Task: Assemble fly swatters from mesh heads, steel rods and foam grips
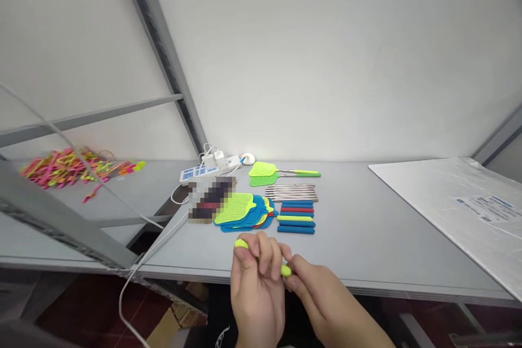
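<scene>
Yellow-green handle (286, 271) shows low in the middle of the frame in the head view, held up near the front edge of the bench (346, 217). The left hand (259, 283) has its grip curled round it, so the middle part is hidden and only the two ends poke out. I cannot tell if it is all one piece under there. One end peeks out by the left thumb, up and to the left. The other end sticks out down and to the right. So the long way of it slants a little, from upper left to lower right, across the left palm.

The right hand (316, 285) is at the lower right of it and is the nearer one to that lower end. Its grip is narrow, with the end between thumb and finger, like a small pinch. How hard it squeezes, I cannot tell.

Past the hands, in the middle of the frame, a row of colored handles (296, 230) lies side to side. Thin metal rods (291, 192) lie just above that row and point the same way. Swatter heads (234, 209) are piled to its left. Two whole swatters (263, 169) lie above the rods.
</scene>
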